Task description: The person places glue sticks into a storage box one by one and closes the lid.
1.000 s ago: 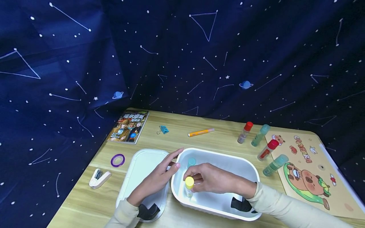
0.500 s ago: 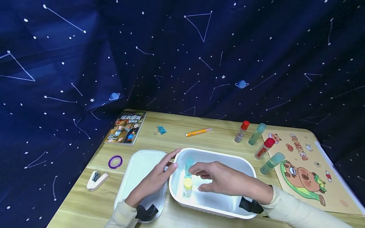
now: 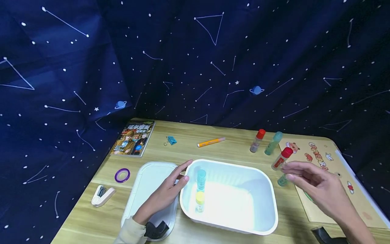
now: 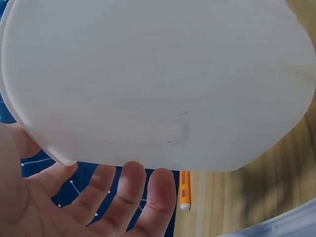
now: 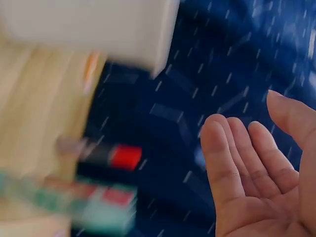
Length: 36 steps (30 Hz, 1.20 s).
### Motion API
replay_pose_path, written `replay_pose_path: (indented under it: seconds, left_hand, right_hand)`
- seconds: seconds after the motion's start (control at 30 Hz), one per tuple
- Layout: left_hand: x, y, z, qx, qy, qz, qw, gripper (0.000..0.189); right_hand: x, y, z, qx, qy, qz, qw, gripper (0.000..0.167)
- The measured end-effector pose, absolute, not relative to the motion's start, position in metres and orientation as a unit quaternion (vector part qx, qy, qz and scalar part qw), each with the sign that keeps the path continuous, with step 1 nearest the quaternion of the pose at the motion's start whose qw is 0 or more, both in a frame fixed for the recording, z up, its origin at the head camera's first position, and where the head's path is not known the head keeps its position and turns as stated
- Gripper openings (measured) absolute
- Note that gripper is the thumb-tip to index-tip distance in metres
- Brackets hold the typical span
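My left hand rests with extended fingers against the left rim of a white plastic tub. The left wrist view shows those fingertips along the tub's wall. Inside the tub, at its left end, stand a teal glue bottle and a yellow-capped glue bottle. My right hand, fingers loosely bent and thumb apart, is over another teal glue bottle, whose upper part it hides. Just beyond stands a red-capped glue bottle. Nothing shows in the right palm.
Farther back stand another red-capped bottle and a teal one. A capybara-printed folder lies right. A white lid, purple tape roll, stapler, book, binder clip and orange marker lie left and behind.
The right hand has let go of the yellow-capped glue bottle, leaving it standing in the tub, and has moved right to the bottles outside. The left hand has stayed at the tub's rim.
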<state>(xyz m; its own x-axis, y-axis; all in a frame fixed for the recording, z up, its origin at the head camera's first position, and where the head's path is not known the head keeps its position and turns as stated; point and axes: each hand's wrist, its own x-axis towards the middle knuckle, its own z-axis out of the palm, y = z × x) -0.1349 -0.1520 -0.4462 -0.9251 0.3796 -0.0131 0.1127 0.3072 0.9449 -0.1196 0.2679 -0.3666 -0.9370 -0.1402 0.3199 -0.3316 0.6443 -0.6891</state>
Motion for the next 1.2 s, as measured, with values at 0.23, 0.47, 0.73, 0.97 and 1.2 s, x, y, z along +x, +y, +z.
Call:
replay_pose_path:
  seconds: [0.23,0.47,0.73,0.97,1.2]
  left_hand:
    - [-0.133,-0.153,-0.444,0.140,0.808,0.561,0.115,0.053]
    - [-0.132,-0.153,-0.443,0.136,0.810,0.559,0.111,0.053]
    - [-0.133,-0.152,-0.445,0.147,0.807,0.561,0.112,0.053]
    - [-0.134,-0.150,-0.446,0.143,0.809,0.559,0.113,0.053]
    - [-0.133,-0.149,-0.444,0.136,0.813,0.555,0.115,0.052]
  right_hand:
    - [-0.114,0.320,-0.416,-0.054,-0.900,0.415,0.124,0.037]
    - [-0.138,0.327,-0.446,-0.074,-0.896,0.423,0.109,0.059]
    - [-0.155,0.317,-0.456,-0.077,-0.901,0.409,0.123,0.057]
    - [-0.155,0.316,-0.448,-0.059,-0.909,0.395,0.121,0.050]
    - [-0.146,0.310,-0.409,-0.034,-0.911,0.385,0.142,0.047]
